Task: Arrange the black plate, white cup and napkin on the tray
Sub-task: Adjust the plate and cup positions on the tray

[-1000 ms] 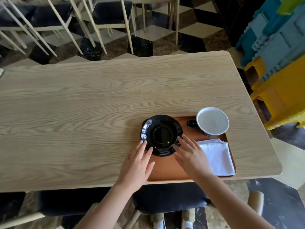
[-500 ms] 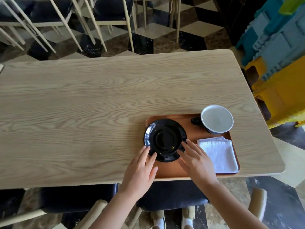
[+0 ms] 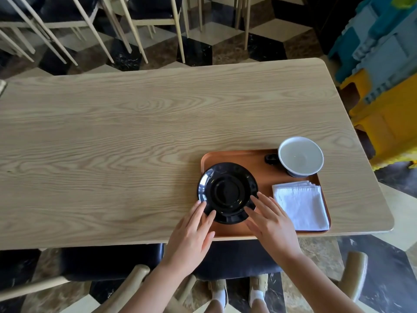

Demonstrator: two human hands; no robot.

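The table lies bare across the frame's left and top; cup and napkin crowd the tray's right.

The left hand and right hand are covering the black plate's near rim; the white cup is hiding the tray's far corner.

The tray sits at the table's near right edge. On it, the plate lies left, the cup far right, the napkin in front of the cup
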